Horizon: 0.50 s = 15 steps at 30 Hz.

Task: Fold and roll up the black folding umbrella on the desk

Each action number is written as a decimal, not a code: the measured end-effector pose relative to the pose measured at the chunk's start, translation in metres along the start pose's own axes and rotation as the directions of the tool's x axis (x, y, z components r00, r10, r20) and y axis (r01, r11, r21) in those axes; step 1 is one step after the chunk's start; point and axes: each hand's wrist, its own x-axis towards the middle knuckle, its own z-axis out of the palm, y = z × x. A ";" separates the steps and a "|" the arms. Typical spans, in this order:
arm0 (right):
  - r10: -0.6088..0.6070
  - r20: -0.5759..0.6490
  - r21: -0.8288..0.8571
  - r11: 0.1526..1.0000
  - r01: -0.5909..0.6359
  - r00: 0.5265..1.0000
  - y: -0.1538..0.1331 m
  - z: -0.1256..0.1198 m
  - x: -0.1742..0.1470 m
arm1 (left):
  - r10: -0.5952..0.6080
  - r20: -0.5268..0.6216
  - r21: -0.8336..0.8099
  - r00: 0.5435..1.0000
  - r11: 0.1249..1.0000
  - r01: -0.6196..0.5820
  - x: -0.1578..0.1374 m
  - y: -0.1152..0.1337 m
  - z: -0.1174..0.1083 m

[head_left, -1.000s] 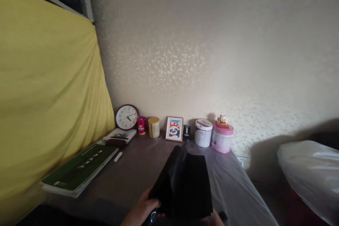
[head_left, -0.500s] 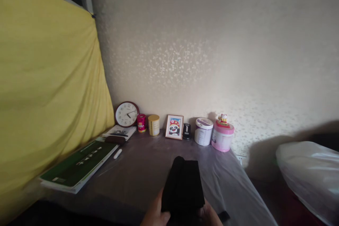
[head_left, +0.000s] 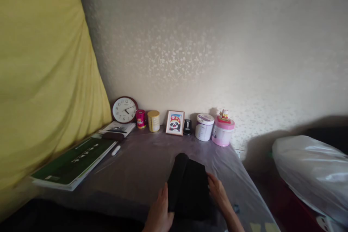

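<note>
A black, folded, cloth-like item (head_left: 191, 185) is held low over the near part of the table, with a thick rolled edge along its left side. Its exact kind I cannot make out. My left hand (head_left: 160, 208) is closed on its lower left edge, thumb toward the bottom. On the opposite edge my right hand (head_left: 217, 190) grips it, fingers partly hidden behind the fabric. A small dark object (head_left: 236, 208) lies on the table beside my right forearm.
Along the wall stand a clock (head_left: 125, 110), a pink tin (head_left: 140, 119), a yellow tin (head_left: 153, 121), a panda picture frame (head_left: 175, 123), a black stapler-like object (head_left: 187, 127) and two round tubs (head_left: 204, 127). A green book (head_left: 76, 159) lies left. A plastic-wrapped bundle (head_left: 312, 166) sits right.
My right hand has moved up along the item's right edge and shows more fully. The black item looks wider and more spread. The view has tilted down and shifted slightly right.
</note>
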 end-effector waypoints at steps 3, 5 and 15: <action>0.026 0.007 -0.065 0.998 -0.026 1.000 -0.015 -0.008 -0.005 | 0.014 -0.006 0.014 1.000 1.000 -0.014 -0.002 0.003 -0.002; 0.001 0.017 -0.126 0.992 0.001 1.000 -0.024 -0.009 -0.009 | 0.017 -0.004 0.016 1.000 1.000 -0.017 -0.003 0.003 -0.002; -0.045 -0.003 -0.136 0.990 0.044 0.999 -0.036 0.007 0.007 | 0.020 -0.011 -0.026 1.000 0.999 -0.020 -0.004 0.002 -0.001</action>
